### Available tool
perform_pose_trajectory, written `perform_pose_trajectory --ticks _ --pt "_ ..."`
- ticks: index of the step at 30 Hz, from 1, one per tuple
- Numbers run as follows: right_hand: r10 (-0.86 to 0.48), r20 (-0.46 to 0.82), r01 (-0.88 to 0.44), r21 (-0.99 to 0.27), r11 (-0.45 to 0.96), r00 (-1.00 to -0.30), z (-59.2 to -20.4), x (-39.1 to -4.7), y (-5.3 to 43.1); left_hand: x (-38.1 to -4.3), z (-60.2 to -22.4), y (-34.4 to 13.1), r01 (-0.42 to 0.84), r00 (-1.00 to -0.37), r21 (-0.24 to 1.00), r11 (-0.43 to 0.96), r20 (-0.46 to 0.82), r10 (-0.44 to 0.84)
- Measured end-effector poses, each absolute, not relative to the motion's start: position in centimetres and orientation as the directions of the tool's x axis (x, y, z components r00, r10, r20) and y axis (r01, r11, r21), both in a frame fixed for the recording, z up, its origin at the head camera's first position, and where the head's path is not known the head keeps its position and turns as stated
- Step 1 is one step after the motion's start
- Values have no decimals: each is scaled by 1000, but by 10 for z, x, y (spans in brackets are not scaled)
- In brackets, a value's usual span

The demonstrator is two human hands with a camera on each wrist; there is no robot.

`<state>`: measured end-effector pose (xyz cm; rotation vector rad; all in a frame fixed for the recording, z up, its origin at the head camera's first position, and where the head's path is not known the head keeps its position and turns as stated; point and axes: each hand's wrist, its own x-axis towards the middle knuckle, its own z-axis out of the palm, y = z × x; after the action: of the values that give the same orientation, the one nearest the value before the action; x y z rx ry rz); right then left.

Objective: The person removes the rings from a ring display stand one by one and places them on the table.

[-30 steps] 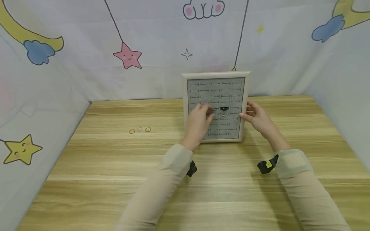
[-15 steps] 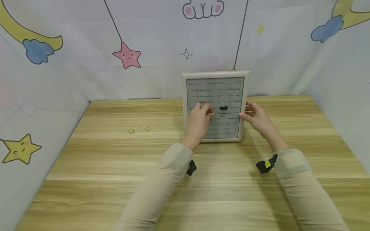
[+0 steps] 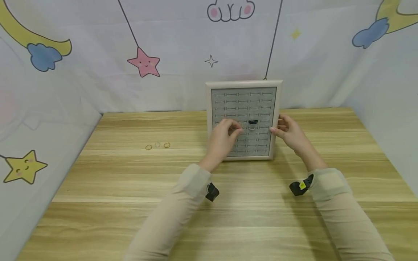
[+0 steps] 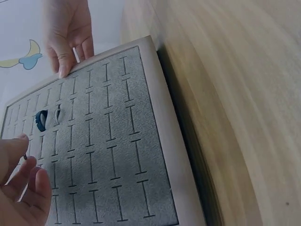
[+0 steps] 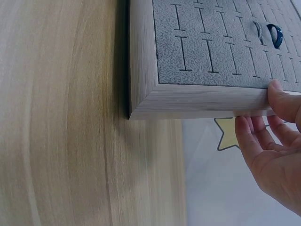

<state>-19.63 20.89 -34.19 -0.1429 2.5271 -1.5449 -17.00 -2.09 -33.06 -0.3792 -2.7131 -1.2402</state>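
A ring display board (image 3: pixel 244 158) with a pale frame and grey slotted padding stands upright on the table. My left hand (image 3: pixel 223 139) is in front of its left half, thumb and fingertips pinching a ring (image 4: pixel 25 157); only a small dark edge of it shows in the left wrist view. With thumb on the front and fingers behind, my right hand (image 3: pixel 290 133) grips the frame's right edge. Right of the left fingertips, a black ring (image 3: pixel 253 122) sits in a slot. Just below it is a silver ring (image 3: pixel 251 128), its textured band plainer in the right wrist view.
On the wooden table (image 3: pixel 114 203) to the left lie three thin rings, a gold ring (image 3: pixel 148 147), a silver-looking ring (image 3: pixel 157 145) and another gold ring (image 3: pixel 167 145). A printed white curtain (image 3: pixel 179 90) hangs close behind the board.
The left hand's fingertips have come together and dipped slightly at the board; its wrist has shifted a little left and down. The right hand keeps its grip on the frame.
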Motion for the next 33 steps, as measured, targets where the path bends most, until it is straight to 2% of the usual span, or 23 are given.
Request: perform_pose_trajectory --ticks 8,17,33 --pt "-169 -103 16 -892 452 -980 -343 -196 210 -170 -321 -38 237 -969 797 555 235 77" --pt "-177 -90 1 -892 451 -980 -345 -196 210 -175 -317 -70 254 -943 842 475 324 -70" --pt "-172 -89 2 -894 449 -981 -344 -196 209 -184 -345 -146 61 -932 865 498 228 -281"
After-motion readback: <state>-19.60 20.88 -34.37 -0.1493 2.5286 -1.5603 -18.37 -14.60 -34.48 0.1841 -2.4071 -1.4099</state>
